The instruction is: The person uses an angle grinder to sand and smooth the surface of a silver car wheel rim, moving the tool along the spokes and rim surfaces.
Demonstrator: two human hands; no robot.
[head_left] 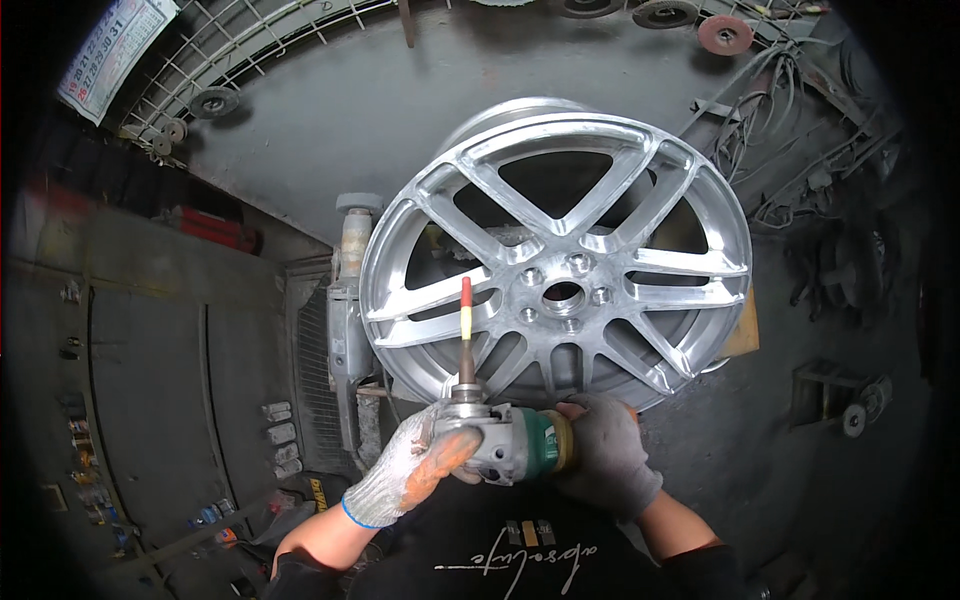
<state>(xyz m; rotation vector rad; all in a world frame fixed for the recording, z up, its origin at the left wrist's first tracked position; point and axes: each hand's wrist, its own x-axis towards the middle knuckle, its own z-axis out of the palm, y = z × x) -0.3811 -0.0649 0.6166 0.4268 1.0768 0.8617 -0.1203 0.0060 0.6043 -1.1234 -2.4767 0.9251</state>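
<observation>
A power grinder (542,443) with a green body and a grey metal head lies across the front of my chest. My left hand (420,468), in a whitish work glove with orange patches, is closed around the grinder's head. Around the rear of its body, at a yellowish band, my right hand (612,455) is closed in a grey glove. From the head a thin tapered rod (466,318) points away from me, with a red tip and a pale yellow section. Beyond it stands a silver alloy wheel (690,295), tilted toward me, with paired spokes. The rod's tip overlaps a left spoke in view; contact cannot be told.
A grey machine (347,335) stands beside the wheel's left rim. Abrasive discs, one a reddish disc (726,35), hang along a wire rack (255,50) at the back. Tangled cables (765,130) hang at the far right. A yellowish block (743,325) shows behind the wheel's right edge.
</observation>
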